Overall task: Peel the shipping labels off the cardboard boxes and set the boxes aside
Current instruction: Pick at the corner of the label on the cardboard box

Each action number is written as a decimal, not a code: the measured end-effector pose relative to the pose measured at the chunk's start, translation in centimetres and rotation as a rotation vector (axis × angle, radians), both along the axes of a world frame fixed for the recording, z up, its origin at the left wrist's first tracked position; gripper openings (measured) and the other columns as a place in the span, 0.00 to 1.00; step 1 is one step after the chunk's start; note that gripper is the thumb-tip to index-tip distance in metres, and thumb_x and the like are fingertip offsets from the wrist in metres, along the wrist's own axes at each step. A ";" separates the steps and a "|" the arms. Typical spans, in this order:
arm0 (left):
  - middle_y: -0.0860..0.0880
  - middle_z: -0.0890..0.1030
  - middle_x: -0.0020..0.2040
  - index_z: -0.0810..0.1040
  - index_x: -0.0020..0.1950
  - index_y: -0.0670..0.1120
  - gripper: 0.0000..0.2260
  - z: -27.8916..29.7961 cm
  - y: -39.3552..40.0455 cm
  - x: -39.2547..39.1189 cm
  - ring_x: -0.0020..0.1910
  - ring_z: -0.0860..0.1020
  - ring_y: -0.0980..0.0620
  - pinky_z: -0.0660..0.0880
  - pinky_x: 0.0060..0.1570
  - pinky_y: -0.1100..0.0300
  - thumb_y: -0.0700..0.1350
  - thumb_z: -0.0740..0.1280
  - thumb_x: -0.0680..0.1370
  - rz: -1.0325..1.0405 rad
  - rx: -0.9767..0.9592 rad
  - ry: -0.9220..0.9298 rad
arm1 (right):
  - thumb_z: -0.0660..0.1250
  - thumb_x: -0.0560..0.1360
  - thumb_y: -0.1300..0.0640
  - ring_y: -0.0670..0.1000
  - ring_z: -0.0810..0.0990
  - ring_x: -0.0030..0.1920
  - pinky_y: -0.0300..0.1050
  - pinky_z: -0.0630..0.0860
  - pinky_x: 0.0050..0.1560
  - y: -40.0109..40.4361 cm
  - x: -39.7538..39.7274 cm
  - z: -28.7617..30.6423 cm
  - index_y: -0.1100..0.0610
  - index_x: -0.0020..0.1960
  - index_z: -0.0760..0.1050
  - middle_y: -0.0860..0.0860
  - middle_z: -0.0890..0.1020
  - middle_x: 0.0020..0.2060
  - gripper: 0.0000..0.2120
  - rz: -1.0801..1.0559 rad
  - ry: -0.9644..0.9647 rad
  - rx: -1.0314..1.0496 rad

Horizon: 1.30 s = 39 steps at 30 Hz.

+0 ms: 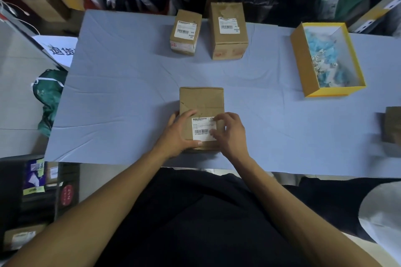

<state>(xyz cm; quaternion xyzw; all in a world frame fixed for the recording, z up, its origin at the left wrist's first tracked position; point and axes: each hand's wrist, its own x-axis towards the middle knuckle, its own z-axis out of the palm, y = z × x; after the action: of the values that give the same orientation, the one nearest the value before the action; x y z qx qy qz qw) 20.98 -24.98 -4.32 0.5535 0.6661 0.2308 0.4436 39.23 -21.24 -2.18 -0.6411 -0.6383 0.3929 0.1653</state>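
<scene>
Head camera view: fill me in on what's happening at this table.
A person works on the near cardboard box on the blue table. The left hand grips its side while the right hand picks at the shipping label, still stuck on. Two labelled boxes wait farther back, beside a yellow tray.

- Looking down from my head camera: my left hand (181, 131) grips the near left side of a cardboard box (201, 102) on the blue-covered tabletop (121, 84), thumb at the lower edge of its white shipping label (202, 129).
- My right hand (227, 131) sits at the label's right edge, fingers curled against its upper right corner.
- Two more boxes, a small one (186, 32) and a taller one (229, 30), stand side by side at the far edge, labels still on.
- An open yellow box (303, 65) holding blue and white scraps lies at far right.
- A green bag (51, 95) sits off the tabletop's left edge.
</scene>
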 end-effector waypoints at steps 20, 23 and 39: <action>0.50 0.63 0.69 0.64 0.73 0.60 0.41 0.2 -0.1 0.1 0.66 0.68 0.53 0.64 0.67 0.61 0.47 0.80 0.65 -0.004 -0.010 -0.006 | 0.68 0.73 0.61 0.51 0.76 0.59 0.32 0.64 0.52 -0.2 -0.3 0.3 0.53 0.63 0.78 0.51 0.72 0.66 0.19 0.027 -0.086 0.003; 0.50 0.63 0.69 0.64 0.73 0.61 0.41 0.3 -0.2 0.1 0.66 0.68 0.53 0.65 0.69 0.59 0.47 0.80 0.66 -0.003 -0.014 -0.008 | 0.68 0.73 0.62 0.52 0.76 0.60 0.34 0.66 0.53 0.1 -0.5 0.3 0.53 0.63 0.78 0.53 0.72 0.66 0.19 0.042 -0.123 -0.016; 0.48 0.61 0.71 0.63 0.73 0.62 0.42 0.3 -0.2 0.3 0.67 0.68 0.52 0.62 0.66 0.63 0.48 0.80 0.65 -0.008 -0.018 0.009 | 0.68 0.73 0.62 0.50 0.76 0.57 0.36 0.69 0.52 -0.6 -0.3 0.2 0.50 0.62 0.78 0.51 0.72 0.65 0.19 -0.015 -0.018 -0.026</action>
<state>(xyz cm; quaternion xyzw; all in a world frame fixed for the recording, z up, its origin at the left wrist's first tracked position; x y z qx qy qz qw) 21.28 -25.20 -4.01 0.5533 0.6679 0.2204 0.4464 38.91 -21.81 -1.97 -0.6513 -0.6299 0.3940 0.1543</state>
